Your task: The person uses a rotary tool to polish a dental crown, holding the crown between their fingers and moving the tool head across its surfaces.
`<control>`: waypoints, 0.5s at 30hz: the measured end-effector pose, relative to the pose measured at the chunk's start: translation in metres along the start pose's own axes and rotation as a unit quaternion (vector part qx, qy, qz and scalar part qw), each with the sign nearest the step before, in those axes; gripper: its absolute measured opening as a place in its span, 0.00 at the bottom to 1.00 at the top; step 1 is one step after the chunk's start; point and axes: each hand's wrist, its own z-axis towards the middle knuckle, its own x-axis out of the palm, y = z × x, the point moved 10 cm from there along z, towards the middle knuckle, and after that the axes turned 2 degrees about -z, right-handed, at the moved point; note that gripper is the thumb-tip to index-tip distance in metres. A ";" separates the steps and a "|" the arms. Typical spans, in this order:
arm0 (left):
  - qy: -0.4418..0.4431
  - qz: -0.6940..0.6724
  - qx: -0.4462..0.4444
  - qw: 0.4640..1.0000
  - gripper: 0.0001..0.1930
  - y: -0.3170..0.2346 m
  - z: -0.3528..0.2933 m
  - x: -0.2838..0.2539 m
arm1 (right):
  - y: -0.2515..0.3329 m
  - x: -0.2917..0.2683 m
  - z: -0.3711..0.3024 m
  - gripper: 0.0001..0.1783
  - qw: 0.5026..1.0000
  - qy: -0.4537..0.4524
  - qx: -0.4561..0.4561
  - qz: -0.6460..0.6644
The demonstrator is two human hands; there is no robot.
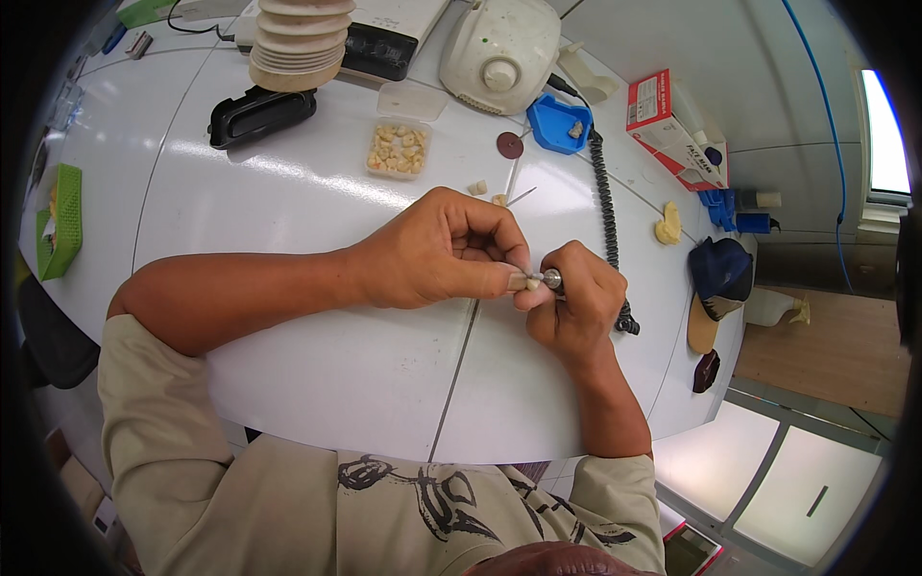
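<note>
My left hand (413, 252) pinches a small, pale tooth-like piece (533, 285) between thumb and fingertips, above the middle of the table. Wrapped in my right hand (588, 300) is a rotary handpiece (553, 279), its metal nose pointing left at the piece. The tip is at or very near the piece; contact is too small to make out. Both hands meet close together. Just beyond them lie a loose pale piece (477, 188) and a thin pointed metal bit (521, 197). A small clear box (398, 177) farther back holds several similar tooth-like pieces.
A coiled black cord (605, 192) runs on the table beside my right hand, near a cream control unit (499, 72) with a knob. Behind lie a dark red disc (510, 145), a blue tray (547, 117) and a black case (261, 117). A cap (720, 269) lies far right.
</note>
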 end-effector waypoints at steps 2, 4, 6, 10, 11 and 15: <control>0.000 0.002 -0.001 1.000 0.06 -0.001 0.000 0.000 | -0.001 0.000 -0.001 0.34 1.000 -0.003 -0.001 -0.005; -0.001 0.003 -0.002 1.000 0.06 -0.001 0.000 0.000 | -0.001 0.000 -0.001 0.34 1.000 -0.004 -0.001 -0.005; 0.000 -0.001 0.003 1.000 0.06 -0.001 0.000 0.001 | -0.001 0.000 -0.002 0.34 1.000 -0.006 -0.002 -0.006; -0.002 0.001 0.002 1.000 0.05 0.000 0.000 0.000 | -0.001 -0.001 -0.002 0.34 1.000 -0.007 0.000 -0.007; -0.001 -0.002 0.004 1.000 0.05 0.001 0.000 0.000 | -0.001 -0.001 -0.002 0.34 1.000 -0.006 0.003 -0.007; 0.002 0.000 0.007 1.000 0.06 0.004 0.000 -0.002 | -0.002 -0.001 -0.002 0.34 1.000 -0.011 0.003 -0.002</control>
